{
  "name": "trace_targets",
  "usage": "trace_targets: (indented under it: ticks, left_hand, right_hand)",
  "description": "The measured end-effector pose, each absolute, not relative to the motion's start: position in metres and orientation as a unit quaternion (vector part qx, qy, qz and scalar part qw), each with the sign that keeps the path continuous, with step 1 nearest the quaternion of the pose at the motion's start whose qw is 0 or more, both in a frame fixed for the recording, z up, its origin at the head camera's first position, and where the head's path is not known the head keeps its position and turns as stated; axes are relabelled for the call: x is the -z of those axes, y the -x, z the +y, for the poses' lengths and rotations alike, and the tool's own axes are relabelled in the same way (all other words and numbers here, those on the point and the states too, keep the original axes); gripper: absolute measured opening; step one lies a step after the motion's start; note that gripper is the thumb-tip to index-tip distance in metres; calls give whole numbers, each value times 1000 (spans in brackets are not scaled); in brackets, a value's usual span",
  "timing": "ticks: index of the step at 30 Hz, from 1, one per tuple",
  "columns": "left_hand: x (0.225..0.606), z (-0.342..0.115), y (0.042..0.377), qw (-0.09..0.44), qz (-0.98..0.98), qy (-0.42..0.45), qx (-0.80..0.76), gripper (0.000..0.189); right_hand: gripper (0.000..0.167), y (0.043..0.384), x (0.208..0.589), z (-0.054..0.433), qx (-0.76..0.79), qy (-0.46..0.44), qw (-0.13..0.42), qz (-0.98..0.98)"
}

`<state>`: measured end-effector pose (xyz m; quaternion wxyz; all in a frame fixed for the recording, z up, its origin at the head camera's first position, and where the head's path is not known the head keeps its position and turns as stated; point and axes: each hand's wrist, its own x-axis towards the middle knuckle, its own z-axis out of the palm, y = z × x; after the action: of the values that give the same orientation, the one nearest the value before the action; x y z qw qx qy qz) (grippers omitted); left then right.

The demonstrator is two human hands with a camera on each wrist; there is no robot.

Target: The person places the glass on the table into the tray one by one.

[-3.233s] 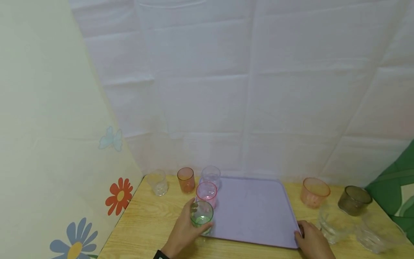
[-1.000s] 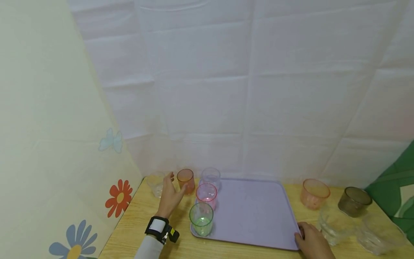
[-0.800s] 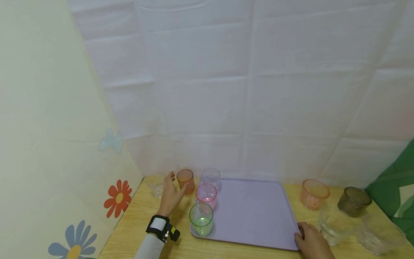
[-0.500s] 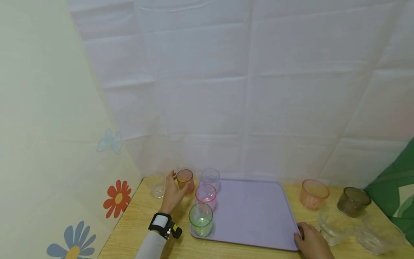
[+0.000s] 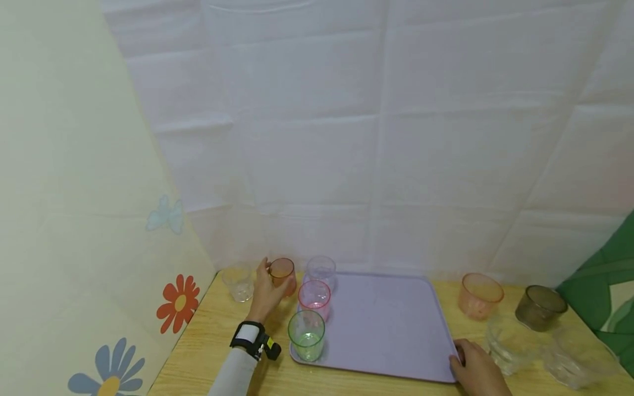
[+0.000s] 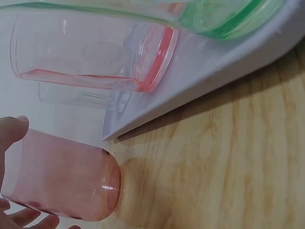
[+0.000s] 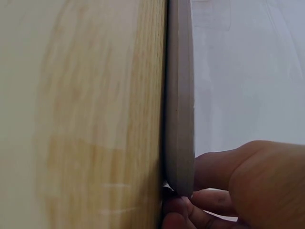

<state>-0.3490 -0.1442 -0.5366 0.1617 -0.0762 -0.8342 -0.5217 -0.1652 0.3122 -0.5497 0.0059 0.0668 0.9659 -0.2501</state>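
My left hand (image 5: 266, 292) holds an amber-orange glass (image 5: 283, 276) that stands on the table left of the tray. In the left wrist view the thumb lies at one side of that glass (image 6: 66, 176), with the fingers curled round its other side. My right hand (image 5: 476, 367) pinches the near right corner of the lilac tray (image 5: 386, 324); in the right wrist view, fingertips (image 7: 175, 207) reach under the tray's edge (image 7: 180, 119). Along the tray's left side stand a green-rimmed glass (image 5: 307, 336), a pink glass (image 5: 315, 300) and a clear glass (image 5: 322, 269).
Left of my left hand a clear glass (image 5: 239, 283) stands on the wooden table (image 5: 193, 363). To the right of the tray are an orange bowl (image 5: 480, 297), a smoky brown bowl (image 5: 541, 308) and two clear bowls, one (image 5: 510, 346) close beside my right hand. A white sheet (image 5: 317, 137) hangs behind.
My left hand let go of the green-rimmed glass on the tray, moved up and left to the amber-orange glass, and closed round it. My right hand has stayed at the tray corner.
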Motion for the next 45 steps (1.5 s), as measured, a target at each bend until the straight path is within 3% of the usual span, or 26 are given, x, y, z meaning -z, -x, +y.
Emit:
trace_targets:
  ticks: [27, 45]
  left_hand:
    - [539, -143, 353, 108, -839, 78, 528, 94]
    - [527, -138, 350, 121, -847, 55, 515, 86]
  right_hand:
    - [40, 165, 551, 314, 246, -70, 9, 967]
    - [40, 164, 550, 314, 248, -68, 6, 966]
